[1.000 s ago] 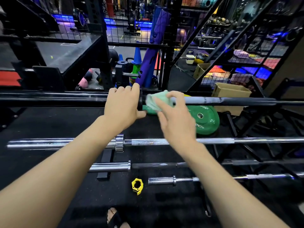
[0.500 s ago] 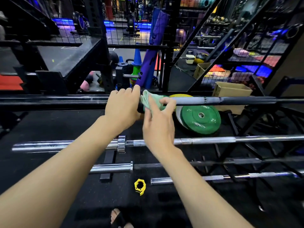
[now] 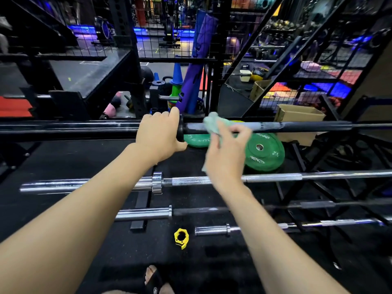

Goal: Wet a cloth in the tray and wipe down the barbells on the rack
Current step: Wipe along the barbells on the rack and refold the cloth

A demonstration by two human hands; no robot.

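Head view: your right hand (image 3: 228,153) pinches the limp cloth (image 3: 214,124) on the top barbell (image 3: 297,125); left hand (image 3: 159,136) grips its collar end; bunch cloth tighter.

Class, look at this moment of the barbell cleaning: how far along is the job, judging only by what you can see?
Done: the cloth is out and in use; no tray shows. In hand: the left hand grips the top black barbell while the right hand holds the cloth on its shaft. Left: whether the chrome barbells below are wiped cannot be told.
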